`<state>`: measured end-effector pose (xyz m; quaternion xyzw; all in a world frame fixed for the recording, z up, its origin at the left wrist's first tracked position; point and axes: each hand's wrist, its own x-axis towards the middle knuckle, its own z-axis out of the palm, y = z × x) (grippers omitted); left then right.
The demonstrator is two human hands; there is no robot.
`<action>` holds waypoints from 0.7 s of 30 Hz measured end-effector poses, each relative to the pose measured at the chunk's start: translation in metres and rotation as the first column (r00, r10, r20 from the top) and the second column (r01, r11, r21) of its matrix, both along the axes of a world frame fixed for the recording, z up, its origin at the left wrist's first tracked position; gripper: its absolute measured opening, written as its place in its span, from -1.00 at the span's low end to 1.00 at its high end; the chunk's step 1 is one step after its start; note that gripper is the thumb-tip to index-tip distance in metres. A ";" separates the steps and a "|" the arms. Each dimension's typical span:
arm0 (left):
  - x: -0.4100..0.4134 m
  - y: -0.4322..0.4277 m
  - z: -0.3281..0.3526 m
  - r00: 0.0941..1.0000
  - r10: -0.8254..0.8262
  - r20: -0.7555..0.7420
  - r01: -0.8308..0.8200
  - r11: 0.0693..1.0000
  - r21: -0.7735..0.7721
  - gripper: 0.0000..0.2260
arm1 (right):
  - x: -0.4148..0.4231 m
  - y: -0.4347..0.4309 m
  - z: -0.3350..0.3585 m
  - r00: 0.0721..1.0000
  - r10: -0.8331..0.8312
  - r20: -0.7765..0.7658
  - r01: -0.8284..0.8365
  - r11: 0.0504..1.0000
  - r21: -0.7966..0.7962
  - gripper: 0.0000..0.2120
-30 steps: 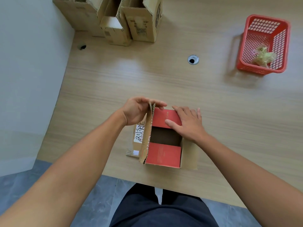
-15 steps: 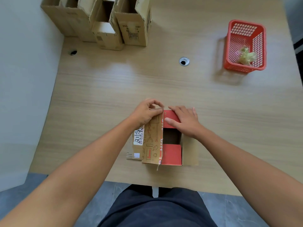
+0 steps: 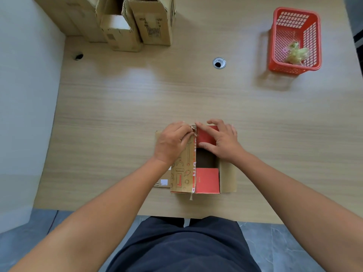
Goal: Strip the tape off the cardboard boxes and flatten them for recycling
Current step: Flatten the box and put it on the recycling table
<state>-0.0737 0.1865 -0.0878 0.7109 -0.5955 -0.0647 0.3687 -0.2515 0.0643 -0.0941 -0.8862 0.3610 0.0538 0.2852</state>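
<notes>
Left hand fingers clamp the tape on the box; right hand presses it, fingers apart

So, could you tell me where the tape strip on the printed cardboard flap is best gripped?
Likely the curled far end of the thin tape strip, which the left hand pinches from the left: it stands off the printed cardboard flap there. Its loose tail past the near edge is free.

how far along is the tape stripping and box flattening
Done: a tape wad lies in the red basket. In hand: the left hand pinches a tape strip at the printed flap of the open box while the right hand presses its red flap. Left: flattening this box, plus the upright boxes at far left.
</notes>
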 end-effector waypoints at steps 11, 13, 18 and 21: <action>-0.007 0.023 0.005 0.979 -0.093 -0.181 0.123 0.978 0.166 -0.95 | 0.003 0.005 0.009 0.987 0.083 -0.136 -0.105 0.980 -0.167 -0.41; -0.006 0.025 0.006 0.975 -0.111 -0.192 0.146 0.972 0.182 -0.94 | 0.003 0.008 0.010 0.986 0.104 -0.132 -0.127 0.976 -0.176 -0.38; -0.005 0.025 0.007 0.980 -0.109 -0.167 0.139 0.973 0.183 -0.95 | 0.004 0.010 0.011 0.986 0.146 -0.076 -0.158 0.969 -0.190 -0.42; -0.009 0.032 0.006 0.978 -0.128 -0.166 0.152 0.978 0.145 -0.95 | 0.003 0.008 0.010 0.989 0.138 -0.046 -0.144 0.974 -0.173 -0.43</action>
